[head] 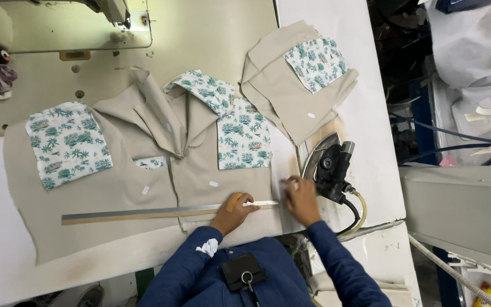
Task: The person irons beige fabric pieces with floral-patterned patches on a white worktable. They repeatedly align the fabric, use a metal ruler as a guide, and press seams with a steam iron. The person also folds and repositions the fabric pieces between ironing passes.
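A long metal ruler [143, 214] lies across the lower edge of a beige shirt piece [200, 182] with a green palm-print pocket [244, 136]. My left hand [233, 211] presses down on the ruler's right part; one finger wears an orange wrap. My right hand [300, 199] is just past the ruler's right end, at the fabric's edge, with its fingers curled. It is blurred, so I cannot tell what it holds. A black-handled iron [329, 165] rests on its side right beside my right hand.
A second beige piece with a printed pocket [68, 143] lies at the left, and a folded one [299, 79] at the back right. A sewing machine [109, 10] stands at the far edge. The iron's cord and hose [356, 213] hang off the white table [365, 113].
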